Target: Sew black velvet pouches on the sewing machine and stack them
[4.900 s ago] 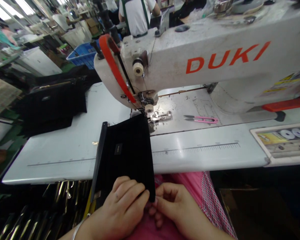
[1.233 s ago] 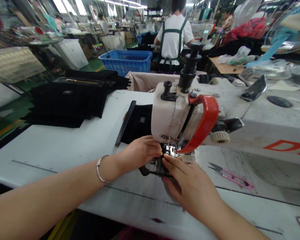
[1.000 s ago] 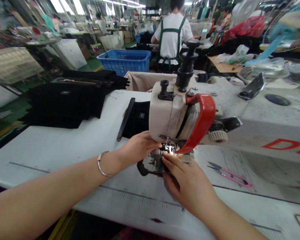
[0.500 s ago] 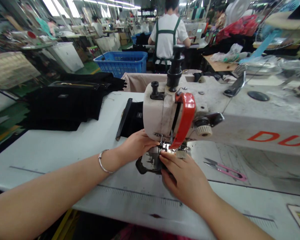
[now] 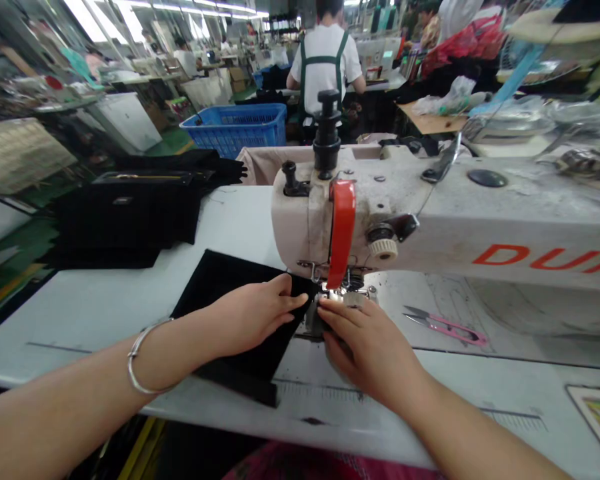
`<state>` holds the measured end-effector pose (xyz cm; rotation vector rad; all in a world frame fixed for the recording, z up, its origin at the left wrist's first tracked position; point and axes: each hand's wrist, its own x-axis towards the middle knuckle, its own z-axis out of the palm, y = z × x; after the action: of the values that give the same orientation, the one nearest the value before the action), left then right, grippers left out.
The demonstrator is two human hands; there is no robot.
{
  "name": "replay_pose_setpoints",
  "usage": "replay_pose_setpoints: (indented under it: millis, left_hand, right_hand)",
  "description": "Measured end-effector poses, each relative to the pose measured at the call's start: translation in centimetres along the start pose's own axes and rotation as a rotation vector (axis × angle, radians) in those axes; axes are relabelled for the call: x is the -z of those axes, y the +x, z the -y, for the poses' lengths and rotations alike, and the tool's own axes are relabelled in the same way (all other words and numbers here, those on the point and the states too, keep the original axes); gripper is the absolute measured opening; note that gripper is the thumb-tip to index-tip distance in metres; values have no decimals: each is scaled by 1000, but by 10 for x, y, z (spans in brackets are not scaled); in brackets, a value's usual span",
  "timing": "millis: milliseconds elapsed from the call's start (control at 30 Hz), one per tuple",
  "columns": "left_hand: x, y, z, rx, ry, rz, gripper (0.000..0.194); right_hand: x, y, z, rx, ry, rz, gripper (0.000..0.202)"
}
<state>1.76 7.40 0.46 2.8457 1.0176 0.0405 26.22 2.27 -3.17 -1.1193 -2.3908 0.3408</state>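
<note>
A black fabric piece [image 5: 215,280] lies turned at an angle on the machine table, its right corner at the needle area below the sewing machine's head [image 5: 300,220]. My left hand [image 5: 260,310] rests on top of this fabric, index finger stretched towards the presser foot [image 5: 334,292] and the other fingers partly bent. Close to the foot on its right side, my right hand [image 5: 363,333] lies with fingers stretched out over the metal plate and the fabric's edge. A dark strip [image 5: 240,383] runs along the fabric's near edge. The needle tip is too small to make out.
Pink-handled thread snips [image 5: 450,327] lie on the machine bed to the right. At the far left is a stack of black fabric pieces [image 5: 130,213]. Behind the table stand a blue crate [image 5: 235,127] and a person in a green-strapped apron [image 5: 325,67].
The black fabric has swung round from behind the machine head to the left and near side. My left hand has moved left and back with it; my right hand stays beside the foot.
</note>
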Motion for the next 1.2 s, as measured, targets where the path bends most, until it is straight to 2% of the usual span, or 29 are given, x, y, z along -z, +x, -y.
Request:
replay_pose_setpoints:
  millis: [200, 567, 667, 867, 933, 1033, 1200]
  left_hand:
    - [-16, -6, 15, -120, -112, -118, 37]
    - [-22, -9, 16, -107, -123, -120, 42]
    - [-22, -10, 5, -65, -111, -106, 42]
    - [-34, -11, -56, 206, -39, -178, 44]
    - [-37, -11, -70, 265, -24, -181, 47]
    - [-37, -10, -75, 271, -30, -169, 47]
    - [-33, -5, -54, 219, -51, -174, 43]
  right_hand:
    - [-2, 1, 1, 14, -47, 20, 30]
    - [-1, 1, 2, 29, -73, 22, 31]
    - [0, 1, 4, 29, -76, 14, 30]
    - [2, -5, 1, 68, -106, -25, 32]
    - [3, -7, -1, 93, -104, -17, 30]
    - [3, -8, -3, 118, -109, -10, 27]
    - [-1, -5, -1, 88, -140, -6, 26]
